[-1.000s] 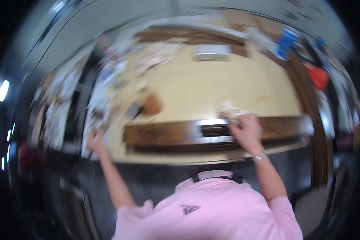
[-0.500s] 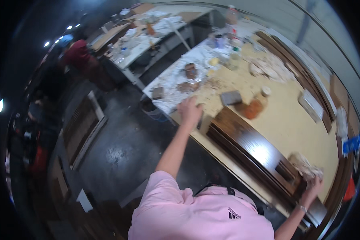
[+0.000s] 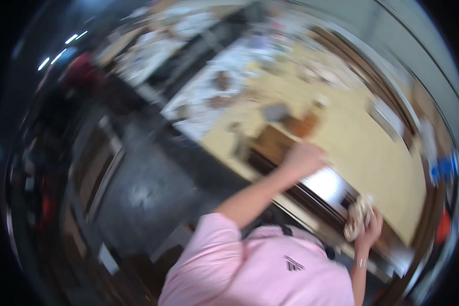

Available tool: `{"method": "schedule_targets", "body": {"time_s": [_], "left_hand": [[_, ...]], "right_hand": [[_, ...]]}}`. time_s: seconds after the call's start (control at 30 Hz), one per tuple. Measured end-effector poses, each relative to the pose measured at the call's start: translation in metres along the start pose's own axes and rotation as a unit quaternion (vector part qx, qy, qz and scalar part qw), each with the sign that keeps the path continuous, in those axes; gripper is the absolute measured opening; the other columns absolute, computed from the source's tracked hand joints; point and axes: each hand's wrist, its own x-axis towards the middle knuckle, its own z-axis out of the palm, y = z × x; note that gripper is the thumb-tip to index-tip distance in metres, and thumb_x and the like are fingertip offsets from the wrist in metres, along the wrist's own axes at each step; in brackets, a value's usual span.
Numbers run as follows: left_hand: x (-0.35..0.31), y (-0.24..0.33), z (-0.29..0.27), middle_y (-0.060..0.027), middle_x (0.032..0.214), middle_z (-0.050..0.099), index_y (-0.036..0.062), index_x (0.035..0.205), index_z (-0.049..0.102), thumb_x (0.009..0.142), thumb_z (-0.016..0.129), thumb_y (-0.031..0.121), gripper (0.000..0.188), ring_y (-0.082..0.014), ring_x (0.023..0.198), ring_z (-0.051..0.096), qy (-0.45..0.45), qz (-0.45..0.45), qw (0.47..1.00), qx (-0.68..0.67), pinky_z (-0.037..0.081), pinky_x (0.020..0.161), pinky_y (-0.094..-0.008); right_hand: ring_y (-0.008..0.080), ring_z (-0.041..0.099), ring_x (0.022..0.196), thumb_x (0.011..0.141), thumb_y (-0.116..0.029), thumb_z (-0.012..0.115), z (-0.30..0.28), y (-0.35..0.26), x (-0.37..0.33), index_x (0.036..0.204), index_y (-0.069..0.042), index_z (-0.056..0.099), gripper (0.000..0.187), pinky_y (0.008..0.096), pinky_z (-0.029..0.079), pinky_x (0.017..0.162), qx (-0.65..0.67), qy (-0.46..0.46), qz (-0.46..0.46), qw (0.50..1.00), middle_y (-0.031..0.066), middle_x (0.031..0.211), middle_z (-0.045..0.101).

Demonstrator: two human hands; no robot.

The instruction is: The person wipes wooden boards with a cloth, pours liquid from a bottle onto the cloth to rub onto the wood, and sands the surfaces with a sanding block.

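Note:
My right hand (image 3: pixel 371 229) is closed on a crumpled pale rag (image 3: pixel 359 215) over the near right part of a glossy dark-brown wooden panel (image 3: pixel 270 144). My left hand (image 3: pixel 307 157) hangs over the middle of that panel, its fingers smeared by motion, so I cannot make out whether they hold anything. The panel lies on top of a stack of similar brown boards along the table's near edge. Just beyond its far left end stand a grey block (image 3: pixel 276 112) and a bottle of orange liquid (image 3: pixel 307 121) with a white cap.
A yellowish worktable (image 3: pixel 364 153) spreads beyond the boards. A pale cloth (image 3: pixel 321 74), a whitish block (image 3: pixel 386 118) and long brown strips (image 3: pixel 359 64) lie farther back. Stained white sheeting (image 3: pixel 201 92) covers the far left part. Someone in dark red (image 3: pixel 84 71) is at the left.
My left hand has swung from the table's left edge rightward over the panel. My right hand has drawn the rag leftward along the panel. The whole view has shifted and blurred.

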Motion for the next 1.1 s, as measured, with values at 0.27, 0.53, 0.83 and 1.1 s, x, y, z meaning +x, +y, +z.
{"method": "schedule_targets", "body": {"time_s": [0.27, 0.53, 0.83, 1.1], "left_hand": [[-0.006, 0.0, -0.016, -0.017, 0.089, 0.071, 0.0074, 0.097, 0.075, 0.091, 0.063, 0.033, 0.028, -0.0366, 0.084, 0.068, -0.032, -0.049, 0.997, 0.044, 0.052, 0.075, -0.044], [-0.005, 0.009, -0.007, -0.0192, 0.086, 0.069, 0.0057, 0.101, 0.073, 0.096, 0.06, 0.03, 0.028, -0.0376, 0.08, 0.067, -0.071, -0.059, 0.993, 0.077, 0.05, 0.073, -0.0423], [-0.006, 0.002, -0.002, -0.0229, 0.084, 0.065, 0.0037, 0.103, 0.071, 0.1, 0.054, 0.034, 0.035, -0.0393, 0.076, 0.064, -0.084, -0.069, 0.99, 0.094, 0.048, 0.07, -0.0412], [-0.006, 0.0, -0.007, -0.0261, 0.078, 0.06, 0.001, 0.1, 0.07, 0.101, 0.052, 0.035, 0.038, -0.0404, 0.07, 0.059, -0.095, -0.101, 0.985, 0.103, 0.046, 0.065, -0.0427]], "right_hand": [[0.035, 0.067, 0.091, 0.078, -0.014, 0.07, -0.091, 0.08, 0.027, 0.1, 0.005, 0.068, 0.029, 0.0399, 0.052, 0.084, -0.035, 0.181, 0.209, 0.96, 0.0211, 0.098, 0.069], [0.0385, 0.057, 0.104, 0.073, -0.004, 0.068, -0.048, 0.084, -0.033, 0.1, -0.002, 0.061, 0.028, 0.0438, 0.046, 0.096, -0.05, 0.142, 0.086, 0.985, 0.0185, 0.107, 0.062], [0.0274, 0.063, 0.084, 0.078, 0.0, 0.062, -0.108, 0.109, -0.01, 0.099, -0.004, 0.064, 0.022, 0.0421, 0.052, 0.078, -0.088, 0.219, 0.225, 0.945, 0.0137, 0.093, 0.063], [0.0322, 0.059, 0.094, 0.079, -0.001, 0.062, -0.13, 0.215, -0.032, 0.099, -0.007, 0.066, 0.021, 0.0386, 0.049, 0.091, -0.293, -0.022, 0.212, 0.932, 0.0132, 0.101, 0.063]]}}
